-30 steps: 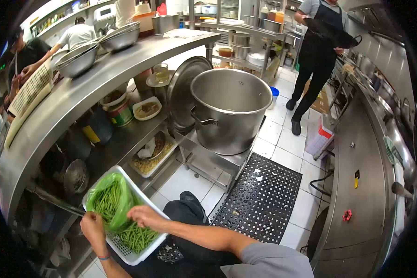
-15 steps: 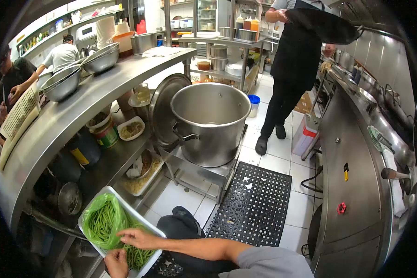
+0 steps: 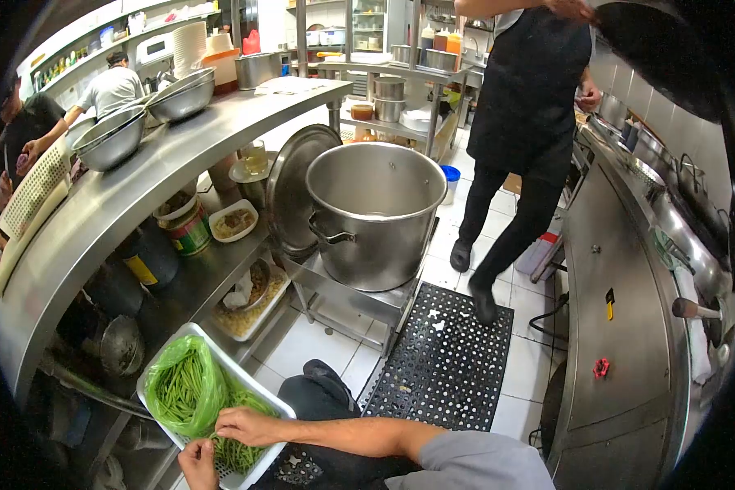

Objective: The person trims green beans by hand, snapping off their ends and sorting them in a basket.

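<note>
A white plastic basket (image 3: pixel 279 403) stands low before me, tilted in view. In its left part is a light-green plastic bag (image 3: pixel 217 382) full of green beans (image 3: pixel 180 390). Loose green beans (image 3: pixel 235 457) lie beside the bag. Over these, my right hand (image 3: pixel 249 426) has its fingers pinched together at the bag's lower edge. My left hand (image 3: pixel 198 465) is closed at the basket's near rim, its fingertips close to those of the right. Whatever sits between the fingertips is too small to make out.
A large steel pot (image 3: pixel 374 237) rests on a low stand, its lid (image 3: pixel 290 192) leaning beside it. A co-worker in a black apron (image 3: pixel 523 106) walks over the black rubber mat (image 3: pixel 441 359), carrying a dark wok (image 3: pixel 657 57). Shelves (image 3: pixel 180 318) flank my left, a steel counter (image 3: pixel 621 310) my right.
My right hand has gone from spread fingers to a pinch and come closer to my left. The co-worker has stepped nearer, one foot now on the mat, and the wok has moved right.
</note>
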The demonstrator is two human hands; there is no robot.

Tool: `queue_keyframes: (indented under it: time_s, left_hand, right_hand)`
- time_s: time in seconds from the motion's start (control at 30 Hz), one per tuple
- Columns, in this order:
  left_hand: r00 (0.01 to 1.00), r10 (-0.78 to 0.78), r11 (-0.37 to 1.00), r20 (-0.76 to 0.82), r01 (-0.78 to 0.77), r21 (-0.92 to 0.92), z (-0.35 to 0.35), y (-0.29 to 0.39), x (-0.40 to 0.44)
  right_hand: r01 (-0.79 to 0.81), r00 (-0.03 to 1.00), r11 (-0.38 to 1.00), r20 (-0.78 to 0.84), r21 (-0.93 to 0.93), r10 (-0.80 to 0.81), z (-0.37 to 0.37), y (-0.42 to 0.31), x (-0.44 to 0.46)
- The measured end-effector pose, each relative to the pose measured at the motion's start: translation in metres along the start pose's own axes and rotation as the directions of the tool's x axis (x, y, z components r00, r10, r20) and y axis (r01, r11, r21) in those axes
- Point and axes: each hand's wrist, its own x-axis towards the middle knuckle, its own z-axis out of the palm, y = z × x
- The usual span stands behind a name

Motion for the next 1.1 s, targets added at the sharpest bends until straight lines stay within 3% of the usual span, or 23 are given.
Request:
queue_keyframes:
  time_s: [0.13,0.23,0.33,0.4,0.47,0.6,0.63,0.73,0.87,1.1]
  left_hand:
    - [0.999,0.002,0.995,-0.035,-0.005,-0.098,-0.001,0.001,-0.001]
    - [0.998,-0.052,0.996,0.032,0.054,-0.075,-0.008,-0.013,-0.001]
    - [1.0,0.001,0.999,0.011,-0.001,-0.033,0.0,-0.031,0.002]
    - [1.0,0.008,1.0,-0.027,-0.008,0.0,0.011,0.002,-0.006]
    - [0.997,-0.07,0.994,-0.035,0.067,-0.082,0.018,0.001,-0.009]
    - [0.997,-0.071,0.989,-0.008,0.07,-0.127,0.022,0.0,-0.013]
    - [0.996,-0.089,0.987,-0.011,0.087,-0.137,0.024,0.004,-0.013]
    - [0.992,-0.129,0.982,-0.015,0.125,-0.144,0.023,0.003,-0.017]
    - [0.99,-0.138,0.97,-0.028,0.13,-0.206,0.023,0.003,-0.014]
    - [0.975,-0.201,0.944,-0.09,0.169,-0.284,0.026,0.006,-0.012]
  right_hand:
    - [-0.039,0.999,0.998,-0.011,0.039,0.039,-0.002,-0.002,0.0]
    - [0.017,0.999,0.998,-0.047,0.06,-0.014,0.001,-0.001,0.0]
    - [-0.024,0.999,0.999,0.033,0.03,0.023,0.0,0.007,0.0]
    - [0.019,1.0,1.0,-0.01,-0.002,-0.019,0.0,0.005,-0.001]
    - [-0.016,1.0,0.997,0.025,-0.07,0.018,-0.004,-0.001,-0.001]
    - [0.031,0.998,0.999,-0.06,-0.035,-0.033,-0.001,-0.002,-0.002]
    - [-0.002,1.0,0.996,-0.015,-0.084,0.0,-0.004,-0.004,-0.001]
    - [-0.039,0.998,0.999,-0.05,-0.004,0.038,-0.007,-0.02,-0.001]
    - [0.117,0.992,0.992,-0.037,-0.044,-0.118,0.0,-0.001,-0.003]
    - [0.09,0.996,0.995,0.013,-0.033,-0.089,-0.002,-0.004,-0.005]
